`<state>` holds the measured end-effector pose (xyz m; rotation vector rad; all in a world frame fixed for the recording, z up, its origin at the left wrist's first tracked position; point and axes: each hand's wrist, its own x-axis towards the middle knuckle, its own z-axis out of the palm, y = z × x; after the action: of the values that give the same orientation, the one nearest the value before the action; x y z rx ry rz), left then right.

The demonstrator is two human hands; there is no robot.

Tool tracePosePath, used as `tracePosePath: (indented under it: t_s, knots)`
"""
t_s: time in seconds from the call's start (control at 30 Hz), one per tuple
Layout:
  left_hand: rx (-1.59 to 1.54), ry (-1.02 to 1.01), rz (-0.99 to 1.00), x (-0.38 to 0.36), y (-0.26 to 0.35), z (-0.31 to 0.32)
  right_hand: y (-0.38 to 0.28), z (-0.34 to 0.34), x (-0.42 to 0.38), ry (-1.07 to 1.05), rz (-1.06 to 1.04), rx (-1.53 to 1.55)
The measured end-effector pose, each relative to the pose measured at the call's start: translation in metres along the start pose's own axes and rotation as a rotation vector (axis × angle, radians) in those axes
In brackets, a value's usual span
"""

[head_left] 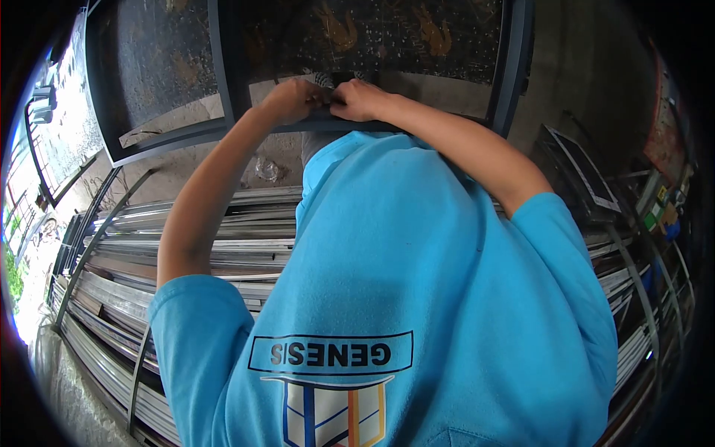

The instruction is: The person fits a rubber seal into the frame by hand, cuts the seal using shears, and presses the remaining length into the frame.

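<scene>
My left hand (293, 100) and my right hand (358, 100) are close together over the near rail of a dark grey metal frame (179, 141). The fingers of both are bent and pinched inward, almost meeting. Whatever sits between them is too small and dark to make out. The frame has a crossbar (221, 59) to the left of my hands and a side bar (510, 63) to the right. Beyond the hands lies a dark, worn board (372, 41) with brownish marks, seen through the frame.
Long metal profiles (246, 246) are stacked behind me on a rack with upright bars (138, 380). A dark flat panel with a pale edge (585, 167) leans at the right. Crumpled clear plastic (267, 170) lies on the floor. Bright daylight enters at the left.
</scene>
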<state>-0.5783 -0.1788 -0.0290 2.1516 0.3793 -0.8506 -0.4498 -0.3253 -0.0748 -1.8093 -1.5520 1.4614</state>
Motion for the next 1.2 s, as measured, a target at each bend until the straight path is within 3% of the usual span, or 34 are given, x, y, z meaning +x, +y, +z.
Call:
tracePosePath:
  t_s: [0.3,0.5,0.63,0.97,1.1,1.2]
  knots:
    - [0.144,0.081,-0.094,-0.006,-0.002,0.005,0.002,-0.002,-0.004,-0.013,0.097,-0.004]
    - [0.1,0.162,-0.021,-0.006,-0.011,0.013,-0.01,0.008,0.012,0.043,0.125,0.017]
    - [0.105,0.147,-0.01,-0.007,-0.012,0.013,0.033,-0.013,-0.024,-0.057,0.06,-0.094]
    - [0.109,0.135,-0.009,-0.011,-0.009,0.01,0.087,-0.093,-0.163,-0.119,0.191,-0.318]
    - [0.129,0.132,0.0,-0.013,-0.011,0.005,0.082,-0.105,-0.166,-0.3,0.28,-0.535]
    - [0.152,0.088,0.036,-0.016,-0.02,-0.004,0.067,-0.102,-0.146,-0.28,0.315,-0.504]
